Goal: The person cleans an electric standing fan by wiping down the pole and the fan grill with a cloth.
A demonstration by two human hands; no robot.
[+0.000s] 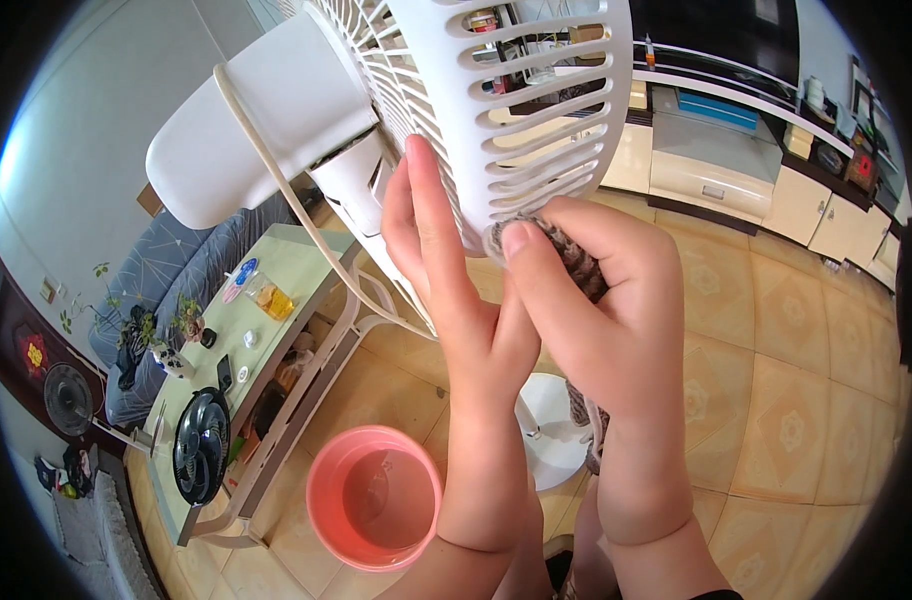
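Observation:
A white electric fan (429,82) stands tilted before me, its slotted guard rim on the right and its motor housing (253,120) on the left. My left hand (456,300) holds the guard from below, with straight fingers along the rear grille; its thumb is partly hidden by my right hand. Bunched in my right hand (598,300) is a brown knitted cloth (579,259), pressed at the rim's lower edge. More of the cloth hangs below, beside my right wrist. The fan's round white base (557,450) shows between my forearms.
A pink bucket (324,487) of cloudy water sits on the tiled floor. Left of it, a glass-topped table (276,251) bears a black fan part (200,446), a jar and plants. The white power cord (306,217) loops past the fan. Cabinets (793,202) line the far wall.

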